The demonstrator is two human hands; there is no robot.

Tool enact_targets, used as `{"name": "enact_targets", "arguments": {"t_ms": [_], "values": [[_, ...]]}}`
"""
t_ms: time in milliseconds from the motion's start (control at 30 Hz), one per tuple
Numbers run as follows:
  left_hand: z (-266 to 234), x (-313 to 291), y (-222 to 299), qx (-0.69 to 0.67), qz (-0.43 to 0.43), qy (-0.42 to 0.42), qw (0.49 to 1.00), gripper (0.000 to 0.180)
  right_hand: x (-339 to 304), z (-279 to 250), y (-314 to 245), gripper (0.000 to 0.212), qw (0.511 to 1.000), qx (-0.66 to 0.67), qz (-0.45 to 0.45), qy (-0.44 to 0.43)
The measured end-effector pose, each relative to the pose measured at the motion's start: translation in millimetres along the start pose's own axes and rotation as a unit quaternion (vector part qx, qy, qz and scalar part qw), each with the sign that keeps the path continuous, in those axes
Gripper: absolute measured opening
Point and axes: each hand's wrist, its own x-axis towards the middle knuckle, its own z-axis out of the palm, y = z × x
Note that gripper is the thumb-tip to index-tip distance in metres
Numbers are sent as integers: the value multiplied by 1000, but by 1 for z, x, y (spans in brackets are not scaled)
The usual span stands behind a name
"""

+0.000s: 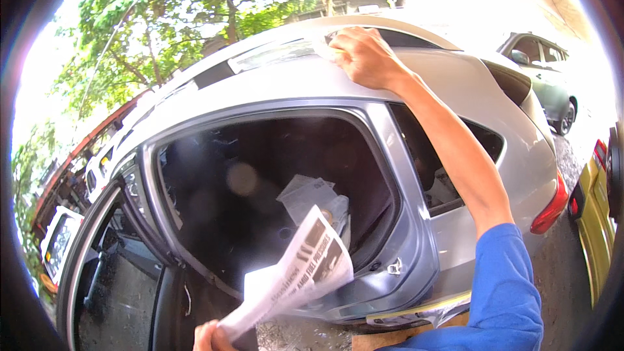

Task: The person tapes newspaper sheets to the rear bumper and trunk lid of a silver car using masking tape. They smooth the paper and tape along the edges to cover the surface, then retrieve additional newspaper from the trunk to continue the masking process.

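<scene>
My left hand (214,337), at the lower edge, is closed on a sheet of newspaper (292,273), which sticks up in front of the open rear doorway of a silver car (448,81). My right arm reaches up over the car to the roof. There my right hand (365,57) is closed, knuckles up, at the roof's edge beside a pale, glossy strip (273,55). What its fingers hold, if anything, is hidden.
The car's rear door (97,279) stands open at left. Loose papers (312,196) lie in the dark cabin. More paper (422,315) lies along the sill. A yellow vehicle (595,211) and another car (543,75) stand at right.
</scene>
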Motion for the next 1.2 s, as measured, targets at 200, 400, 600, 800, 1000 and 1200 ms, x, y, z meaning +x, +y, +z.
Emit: {"name": "enact_targets", "arguments": {"t_ms": [200,400,600,800,1000,1200], "values": [[-42,-47,30,10,-14,83,996,8,36,63,14,24,996,-54,22,-72],[-51,-70,41,0,-120,86,989,6,32,74,21,31,994,-90,50,-30],[-30,-67,43,-75,-97,31,992,8,10,58,25,34,976,-145,-29,159],[-21,-71,45,-95,-127,14,987,8,-28,0,69,27,969,-136,13,204],[-8,-62,58,-100,-146,-18,984,8,-56,-37,101,24,964,-153,168,136],[14,-61,62,-140,-146,-41,978,8,-69,-48,121,15,983,-107,136,55]]}}
